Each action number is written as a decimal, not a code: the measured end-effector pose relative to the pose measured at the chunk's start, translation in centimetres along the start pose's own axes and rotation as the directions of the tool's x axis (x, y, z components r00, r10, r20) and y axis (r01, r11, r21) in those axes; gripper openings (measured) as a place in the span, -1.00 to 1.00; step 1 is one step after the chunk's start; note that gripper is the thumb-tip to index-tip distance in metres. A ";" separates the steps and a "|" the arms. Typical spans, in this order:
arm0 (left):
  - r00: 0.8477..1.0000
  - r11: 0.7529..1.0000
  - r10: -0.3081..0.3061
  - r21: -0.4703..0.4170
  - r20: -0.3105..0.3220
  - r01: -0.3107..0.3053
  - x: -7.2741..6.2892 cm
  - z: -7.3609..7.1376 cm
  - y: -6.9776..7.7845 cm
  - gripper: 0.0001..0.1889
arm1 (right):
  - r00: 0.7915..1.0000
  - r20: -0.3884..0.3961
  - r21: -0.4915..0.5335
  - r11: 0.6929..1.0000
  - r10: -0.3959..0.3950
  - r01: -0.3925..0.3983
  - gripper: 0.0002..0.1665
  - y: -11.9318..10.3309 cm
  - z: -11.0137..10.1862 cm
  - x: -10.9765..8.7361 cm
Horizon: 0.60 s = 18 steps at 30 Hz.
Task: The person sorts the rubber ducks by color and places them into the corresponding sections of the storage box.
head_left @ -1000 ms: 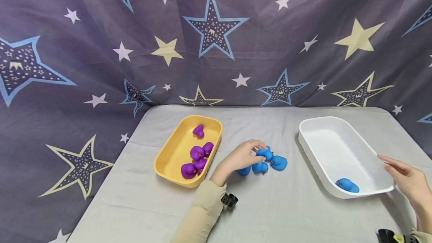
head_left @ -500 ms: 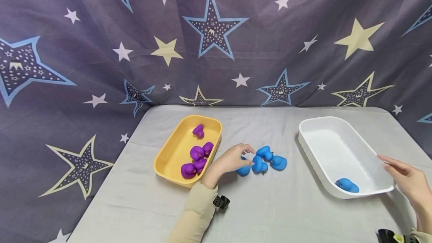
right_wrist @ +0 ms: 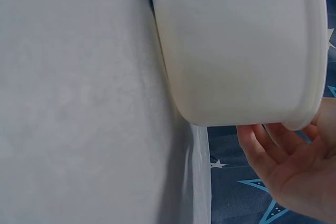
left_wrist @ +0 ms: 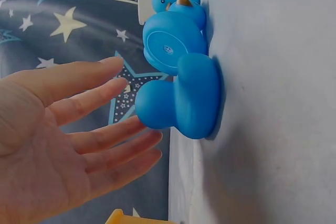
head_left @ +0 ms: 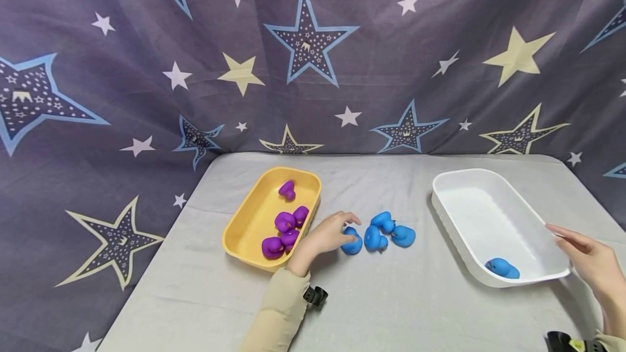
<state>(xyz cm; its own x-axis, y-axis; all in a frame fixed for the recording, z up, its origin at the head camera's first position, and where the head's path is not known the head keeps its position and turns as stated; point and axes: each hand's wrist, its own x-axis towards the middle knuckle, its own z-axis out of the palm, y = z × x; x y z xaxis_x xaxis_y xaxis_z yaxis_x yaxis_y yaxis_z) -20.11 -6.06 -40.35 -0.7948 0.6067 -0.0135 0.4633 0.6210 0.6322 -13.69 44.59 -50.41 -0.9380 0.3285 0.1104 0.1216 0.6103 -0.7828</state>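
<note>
Head view: my left hand [head_left: 329,234], fingers apart, is at the leftmost blue duck [head_left: 353,246], lower centre; I'd pinch evenly, clear of the neighbouring duck [head_left: 374,239]. My right hand [head_left: 590,258] pinches the white tray [head_left: 481,197], lower right.

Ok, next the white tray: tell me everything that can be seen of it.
The white tray is a deep, open rectangle with rounded corners and an outturned rim; it looks like plastic, its left outer wall faintly ridged. It is open side up over the right part of the pale grey cloth, near end angled rightward; whether its base lies fully flat is unclear. One blue duck lies inside at the near end. The right hand holds its right rim.
</note>
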 end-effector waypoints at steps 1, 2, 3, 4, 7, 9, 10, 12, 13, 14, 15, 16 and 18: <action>1.000 1.000 -0.003 0.000 0.001 0.003 0.0 0.0 0.0 -0.69 | 1.000 0.001 -0.005 1.000 0.007 -0.007 -0.54 0.0 0.0 0.0; 1.000 1.000 -0.008 0.000 0.003 0.008 0.0 0.0 0.0 -0.69 | 1.000 0.003 -0.011 1.000 0.016 -0.016 -0.54 0.0 0.0 -0.1; 1.000 1.000 -0.014 0.000 0.006 0.014 0.0 0.0 0.0 -0.69 | 1.000 0.005 -0.019 0.999 0.027 -0.027 -0.53 -0.1 0.1 -0.1; 1.000 1.000 -0.018 0.004 0.008 0.018 0.0 0.0 -0.1 -0.69 | 0.999 0.006 -0.026 0.999 0.035 -0.035 -0.53 -0.1 0.1 -0.1; 1.000 1.000 -0.026 0.014 0.011 0.026 0.0 0.1 -0.2 -0.69 | 0.998 0.010 -0.037 0.998 0.054 -0.054 -0.51 -0.2 0.1 -0.2; 0.999 0.999 -0.031 0.016 0.012 0.031 0.1 0.2 -0.3 -0.69 | 0.998 0.008 -0.037 0.998 0.056 -0.056 -0.51 -0.2 0.2 -0.3; 0.999 0.999 -0.032 0.018 0.013 0.032 0.1 0.3 -0.3 -0.69 | 0.999 0.006 -0.033 0.998 0.051 -0.051 -0.52 -0.2 0.1 -0.3; 0.999 0.999 -0.036 0.022 0.016 0.035 0.2 0.4 -0.4 -0.69 | 0.999 0.005 -0.023 0.999 0.046 -0.046 -0.53 -0.1 0.1 -0.2; 0.999 0.999 -0.037 0.024 0.018 0.037 0.2 0.4 -0.5 -0.69 | 0.999 0.004 -0.019 0.999 0.042 -0.042 -0.53 -0.1 0.1 -0.2; 0.999 0.999 -0.041 0.026 0.020 0.040 0.2 0.4 -0.5 -0.69 | 0.999 0.005 -0.017 0.999 0.040 -0.040 -0.53 -0.1 0.1 -0.2; 0.999 0.999 -0.045 0.026 0.023 0.044 0.2 0.5 -0.6 -0.69 | 0.999 0.006 -0.016 0.999 0.039 -0.039 -0.53 -0.1 0.1 -0.2; 0.998 0.998 -0.050 0.025 0.027 0.049 0.2 0.5 -0.7 -0.70 | 0.999 0.006 -0.017 0.999 0.038 -0.038 -0.53 -0.1 0.1 -0.1; 0.998 0.998 -0.057 0.024 0.031 0.056 0.2 0.6 -0.8 -0.70 | 0.999 0.007 -0.021 0.999 0.040 -0.040 -0.52 -0.1 0.1 -0.1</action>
<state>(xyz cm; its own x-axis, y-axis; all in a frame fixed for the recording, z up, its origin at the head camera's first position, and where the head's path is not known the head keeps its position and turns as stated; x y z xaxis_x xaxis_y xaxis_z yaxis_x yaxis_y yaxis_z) -20.42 -6.16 -41.35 -0.8074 0.5854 -0.0735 0.4271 0.6658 0.6117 -13.63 44.42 -50.39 -0.9348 0.3472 0.0748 0.1655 0.6121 -0.7733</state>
